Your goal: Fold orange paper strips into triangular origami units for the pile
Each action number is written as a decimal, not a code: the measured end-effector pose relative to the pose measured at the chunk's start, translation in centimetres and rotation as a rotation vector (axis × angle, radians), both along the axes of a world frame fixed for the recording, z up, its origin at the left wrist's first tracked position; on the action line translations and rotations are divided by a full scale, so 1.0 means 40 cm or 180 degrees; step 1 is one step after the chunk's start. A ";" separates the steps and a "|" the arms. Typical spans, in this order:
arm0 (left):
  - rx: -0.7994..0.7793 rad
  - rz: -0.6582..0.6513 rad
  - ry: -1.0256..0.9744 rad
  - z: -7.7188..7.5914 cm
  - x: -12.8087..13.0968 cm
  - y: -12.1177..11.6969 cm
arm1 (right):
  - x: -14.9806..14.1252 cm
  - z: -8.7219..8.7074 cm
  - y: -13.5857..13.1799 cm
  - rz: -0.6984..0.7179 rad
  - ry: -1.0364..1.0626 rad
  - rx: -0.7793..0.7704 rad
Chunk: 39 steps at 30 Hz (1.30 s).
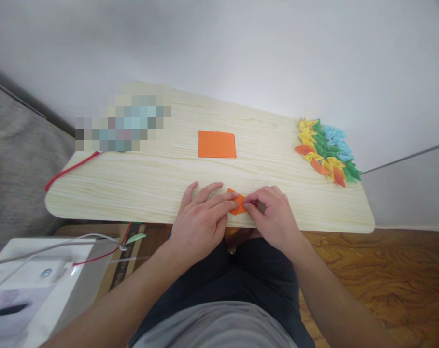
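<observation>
A small folded orange paper piece (pixel 236 203) lies at the near edge of the light wooden table (pixel 132 183). My left hand (pixel 201 217) rests on the table with its fingers stretched flat, the fingertips pressing the paper's left side. My right hand (pixel 273 215) is curled, its fingertips pinching the paper's right edge. A flat stack of orange paper sheets (pixel 217 144) lies further back at the table's middle, apart from both hands.
A pile of several folded paper pieces (pixel 326 150) in yellow, green, blue and orange sits at the table's far right corner. A blurred-out object (pixel 123 123) with a red cord (pixel 70 169) lies at the far left. A white box (pixel 34 285) stands on the floor at left.
</observation>
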<state>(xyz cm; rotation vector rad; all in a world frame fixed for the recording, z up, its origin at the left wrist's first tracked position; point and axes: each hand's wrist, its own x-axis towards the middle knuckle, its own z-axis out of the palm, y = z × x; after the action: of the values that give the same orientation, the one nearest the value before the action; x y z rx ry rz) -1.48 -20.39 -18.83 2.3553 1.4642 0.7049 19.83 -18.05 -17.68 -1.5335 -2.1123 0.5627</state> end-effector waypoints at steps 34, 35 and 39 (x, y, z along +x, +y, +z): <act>0.0454 -0.0283 0.0034 -0.018 -0.020 -0.006 | -0.002 -0.002 -0.004 0.0031 -0.0008 0.0086; 0.0451 -0.0281 0.0038 -0.017 -0.020 -0.006 | -0.002 -0.003 -0.005 0.0025 -0.0011 0.0096; 0.0478 -0.0286 0.0062 -0.017 -0.019 -0.008 | 0.000 -0.006 -0.010 -0.0013 -0.0015 0.0106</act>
<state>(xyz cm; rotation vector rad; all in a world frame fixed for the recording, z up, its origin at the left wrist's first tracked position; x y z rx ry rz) -2.26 -20.73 -19.51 2.5289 1.3464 0.7960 19.81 -18.43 -17.92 -1.5219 -2.1109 0.5204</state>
